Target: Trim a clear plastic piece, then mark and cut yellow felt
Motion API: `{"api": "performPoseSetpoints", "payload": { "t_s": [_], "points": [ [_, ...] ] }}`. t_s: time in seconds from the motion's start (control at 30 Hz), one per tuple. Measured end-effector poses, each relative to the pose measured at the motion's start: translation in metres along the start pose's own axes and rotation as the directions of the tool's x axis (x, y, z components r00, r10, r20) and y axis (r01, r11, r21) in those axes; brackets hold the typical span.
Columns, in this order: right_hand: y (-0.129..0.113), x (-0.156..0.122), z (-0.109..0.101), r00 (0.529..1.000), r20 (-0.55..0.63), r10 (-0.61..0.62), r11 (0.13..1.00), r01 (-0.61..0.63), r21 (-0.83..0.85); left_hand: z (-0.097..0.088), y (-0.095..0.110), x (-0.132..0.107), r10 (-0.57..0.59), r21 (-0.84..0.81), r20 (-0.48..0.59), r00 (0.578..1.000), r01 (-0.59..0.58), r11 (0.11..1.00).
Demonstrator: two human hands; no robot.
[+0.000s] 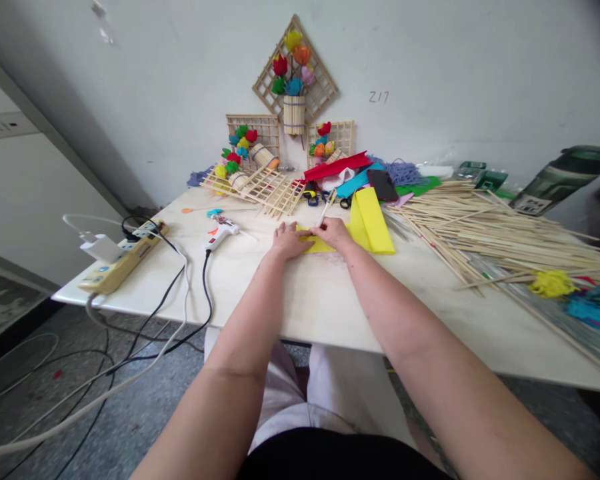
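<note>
A yellow foam sheet (371, 221) lies folded on the white table (300, 293), one part standing up in a loop. My left hand (289, 241) rests flat on the sheet's near left end, fingers stretched out. My right hand (333, 231) is closed in a pinch on a thin pale stick-like tool (326, 212), its lower end on the yellow sheet between the two hands.
A hot glue gun (221, 233) and a power strip (121, 259) with cables lie at the left. Wooden lattices with foam flowers (260, 175) lean at the back wall. A large pile of bamboo sticks (490, 230) covers the right side. Scissors (314, 196) and coloured foam sheets (350, 172) lie behind.
</note>
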State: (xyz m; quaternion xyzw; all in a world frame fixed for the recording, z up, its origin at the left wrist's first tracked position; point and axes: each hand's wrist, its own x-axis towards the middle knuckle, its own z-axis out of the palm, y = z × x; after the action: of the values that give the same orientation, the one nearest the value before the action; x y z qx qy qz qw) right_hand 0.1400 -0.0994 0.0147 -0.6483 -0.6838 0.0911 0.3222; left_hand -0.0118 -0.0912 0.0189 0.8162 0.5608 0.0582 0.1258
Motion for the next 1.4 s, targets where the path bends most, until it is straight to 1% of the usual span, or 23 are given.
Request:
{"api": "performPoseSetpoints", "payload": {
  "t_s": [0.2, 0.47, 0.73, 0.8, 1.07, 1.27, 1.4],
  "points": [
    [0.003, 0.001, 0.0, 1.0, 0.013, -0.013, 1.0, 0.013, -0.005, 0.002, -0.002, 0.002, 0.025, 0.02, -0.017, 1.0, -0.025, 0.999],
    [0.002, 0.0, -0.001, 1.0, 0.008, -0.018, 1.0, 0.018, 0.011, 0.002, -0.002, 0.002, 0.015, 0.014, -0.009, 1.0, -0.015, 1.0],
    [0.01, 0.003, 0.005, 0.999, -0.046, -0.005, 0.992, 0.011, 0.126, 0.0, -0.001, 0.0, 0.009, 0.017, 0.002, 1.0, -0.009, 1.0],
    [0.012, 0.003, 0.006, 0.999, -0.049, -0.009, 0.991, 0.016, 0.131, 0.0, 0.0, 0.0, 0.005, 0.012, 0.0, 1.0, -0.005, 1.0],
    [0.008, 0.001, 0.003, 1.0, -0.017, -0.025, 0.998, 0.026, 0.053, 0.002, 0.0, 0.001, 0.003, 0.014, -0.024, 1.0, -0.003, 1.0],
    [0.002, -0.002, -0.002, 1.0, 0.016, 0.012, 0.998, -0.011, -0.067, 0.002, 0.0, 0.001, 0.004, 0.004, -0.027, 1.0, -0.003, 1.0],
    [-0.001, -0.003, -0.003, 1.0, 0.025, 0.018, 0.994, -0.016, -0.105, 0.002, 0.0, 0.002, -0.007, 0.005, -0.024, 1.0, 0.007, 1.0]
  ]
}}
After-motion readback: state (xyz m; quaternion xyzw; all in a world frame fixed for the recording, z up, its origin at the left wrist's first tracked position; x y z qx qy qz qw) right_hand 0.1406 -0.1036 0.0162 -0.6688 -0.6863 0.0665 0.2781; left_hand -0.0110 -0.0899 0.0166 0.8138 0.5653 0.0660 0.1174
